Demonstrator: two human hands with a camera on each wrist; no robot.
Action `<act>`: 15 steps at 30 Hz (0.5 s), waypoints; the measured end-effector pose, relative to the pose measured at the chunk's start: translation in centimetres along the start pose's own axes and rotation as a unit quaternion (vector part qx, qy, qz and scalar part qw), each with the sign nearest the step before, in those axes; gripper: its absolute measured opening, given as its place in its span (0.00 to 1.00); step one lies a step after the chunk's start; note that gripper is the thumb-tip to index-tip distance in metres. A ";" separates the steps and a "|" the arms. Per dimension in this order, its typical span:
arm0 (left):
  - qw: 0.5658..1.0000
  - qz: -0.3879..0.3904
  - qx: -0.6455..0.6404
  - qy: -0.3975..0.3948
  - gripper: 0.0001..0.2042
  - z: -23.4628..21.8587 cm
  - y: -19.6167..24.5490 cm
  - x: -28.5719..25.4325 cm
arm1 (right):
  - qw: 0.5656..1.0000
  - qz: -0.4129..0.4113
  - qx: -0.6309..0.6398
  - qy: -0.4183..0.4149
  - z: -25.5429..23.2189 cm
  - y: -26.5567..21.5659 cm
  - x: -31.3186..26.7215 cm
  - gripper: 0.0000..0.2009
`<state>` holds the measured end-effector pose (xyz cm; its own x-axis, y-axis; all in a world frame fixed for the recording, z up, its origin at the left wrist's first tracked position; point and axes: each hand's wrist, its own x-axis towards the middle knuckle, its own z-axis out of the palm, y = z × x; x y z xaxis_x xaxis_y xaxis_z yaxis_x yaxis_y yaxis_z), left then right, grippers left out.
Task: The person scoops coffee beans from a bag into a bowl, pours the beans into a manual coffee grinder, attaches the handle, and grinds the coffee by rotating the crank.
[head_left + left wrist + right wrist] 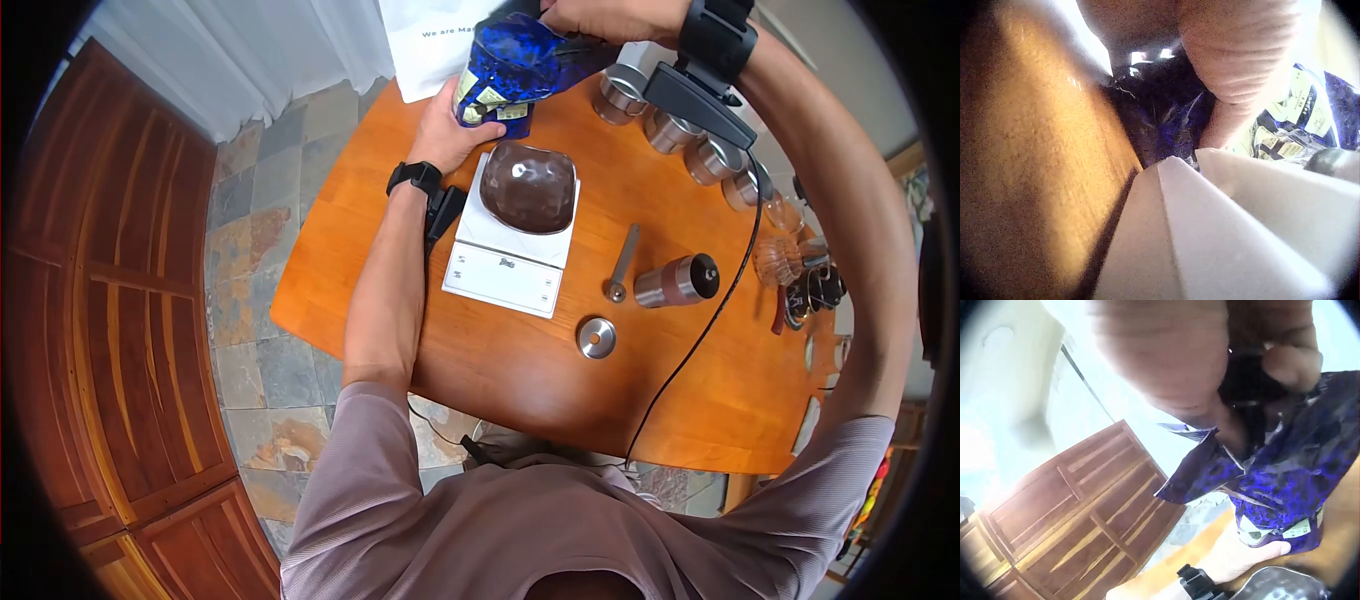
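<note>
The blue patterned bag (pixel 515 58) is tilted beyond a brown glossy bowl (pixel 530 188), which rests on a white scale (pixel 505 270). My left hand (pixel 445 135) grips the bag's labelled lower part, its thumb across the front. My right hand (pixel 625 18) is at the bag's upper end. In the right wrist view, my right hand's fingers (pixel 1179 356) curl at the mouth of the bag (pixel 1272 481); deep shadow hides whether they also hold something dark there. The left wrist view shows my left hand (pixel 1235 50) close against the dark blue bag (pixel 1163 115).
A white bag (pixel 425 50) stands at the table's far edge. Several metal canisters (pixel 672 130) line the right side. Nearer are a metal cylinder (pixel 665 285), a handled crank (pixel 624 262) and a round metal lid (pixel 596 338). A black cable (pixel 690 345) crosses the wooden table (pixel 480 350).
</note>
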<state>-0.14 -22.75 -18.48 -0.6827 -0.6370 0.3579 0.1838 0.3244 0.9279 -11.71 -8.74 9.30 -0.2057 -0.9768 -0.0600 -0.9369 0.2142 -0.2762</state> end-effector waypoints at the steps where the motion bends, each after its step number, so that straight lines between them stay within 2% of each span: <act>1: 1.000 -0.004 0.008 0.002 0.35 0.0 0.0 0.0 | 1.000 0.002 -0.002 0.002 -0.1 0.3 -0.2 0.13; 6: 1.000 -0.026 -0.012 -0.003 0.36 -0.1 0.2 -0.1 | 0.991 0.069 0.095 0.063 -0.1 2.0 -1.0 0.14; 9: 1.000 -0.015 -0.019 0.004 0.34 0.0 -0.4 0.1 | 0.986 0.084 0.136 0.040 -1.3 2.3 -2.9 0.13; 15: 1.000 -0.026 -0.005 0.009 0.35 0.2 0.8 -0.2 | 0.970 0.066 0.215 0.087 -1.3 5.2 -3.6 0.11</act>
<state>0.03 -22.25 -17.87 -0.6790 -0.6651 0.3108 0.1560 0.2830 0.9463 -16.23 -4.09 9.29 -0.3959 -0.9178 0.0295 -0.7020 0.2818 -0.6541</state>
